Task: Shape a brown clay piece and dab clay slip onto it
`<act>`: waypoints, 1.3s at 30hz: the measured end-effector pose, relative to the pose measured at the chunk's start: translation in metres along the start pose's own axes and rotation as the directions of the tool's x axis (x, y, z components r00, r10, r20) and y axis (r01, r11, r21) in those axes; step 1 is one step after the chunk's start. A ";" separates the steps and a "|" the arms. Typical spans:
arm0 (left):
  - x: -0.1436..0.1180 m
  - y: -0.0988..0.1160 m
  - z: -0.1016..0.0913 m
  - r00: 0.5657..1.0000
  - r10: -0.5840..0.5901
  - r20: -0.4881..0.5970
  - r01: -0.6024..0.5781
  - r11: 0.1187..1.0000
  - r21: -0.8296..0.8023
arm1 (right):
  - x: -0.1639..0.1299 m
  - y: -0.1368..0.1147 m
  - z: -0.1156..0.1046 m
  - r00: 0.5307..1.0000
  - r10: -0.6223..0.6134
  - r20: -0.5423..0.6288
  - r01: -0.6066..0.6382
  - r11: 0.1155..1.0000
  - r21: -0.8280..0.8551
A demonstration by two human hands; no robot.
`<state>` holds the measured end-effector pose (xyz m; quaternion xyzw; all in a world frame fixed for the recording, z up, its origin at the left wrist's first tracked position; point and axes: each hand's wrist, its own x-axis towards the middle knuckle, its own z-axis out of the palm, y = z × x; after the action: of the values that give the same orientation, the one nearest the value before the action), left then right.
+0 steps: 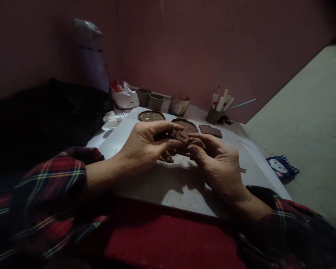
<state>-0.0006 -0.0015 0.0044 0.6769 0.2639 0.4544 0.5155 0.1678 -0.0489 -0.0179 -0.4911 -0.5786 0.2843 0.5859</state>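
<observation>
Both hands meet over the middle of the pale surface [184, 186], working one lump of brown clay [184, 137] between them. The left hand [144, 144] has its fingers [168, 127] curled over the top of the lump with the thumb pressing in from below, so it is closed on the clay. The right hand [218, 160] pinches the same lump from the other side, its fingertips tucked in against it. The clay sits just above the surface, right in front of a flat round clay disc [189, 125].

From where I stand, the worry is that disc: the lump hangs almost touching it, and a slip of either hand could dent or smear its face. A small scrap of clay [166, 157] lies under the left palm and could get mashed into the surface or picked up on the sleeve [53, 175], which rides close to the edge. The flat rectangular slab [210, 130] and the speckled dark disc [151, 116] are farther back and look safer. The light is dim, so thin spots or cracks in the lump would be easy to miss; pinched too hard, it may tear. The cups [151, 99] and tool holder [217, 110] by the wall stand well apart.
</observation>
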 end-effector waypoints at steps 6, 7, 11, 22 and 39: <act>0.000 -0.003 -0.003 0.992 0.112 0.060 -0.122 0.976 0.183 | -0.003 0.007 -0.006 0.960 -0.278 0.034 0.267 0.872 -0.411; 0.000 -0.003 -0.003 0.989 0.122 0.079 -0.136 0.969 0.207 | -0.003 0.007 -0.007 0.948 -0.310 0.068 0.306 0.835 -0.456; 0.002 -0.005 -0.005 0.971 0.195 0.137 -0.230 0.918 0.324 | -0.003 0.005 -0.010 0.890 -0.411 0.199 0.446 0.692 -0.567; 0.001 -0.007 -0.004 0.912 0.335 0.236 -0.410 0.740 0.533 | -0.002 0.011 -0.012 0.790 -0.452 0.414 0.609 0.502 -0.614; -0.002 -0.008 -0.004 0.891 0.255 0.375 -0.429 0.744 0.512 | -0.003 0.009 -0.009 0.711 -0.482 0.512 0.703 0.483 -0.522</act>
<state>-0.0039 0.0014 -0.0032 0.8958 0.1841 0.3383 0.2219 0.1780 -0.0510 -0.0260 -0.3883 -0.8549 -0.1040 0.3280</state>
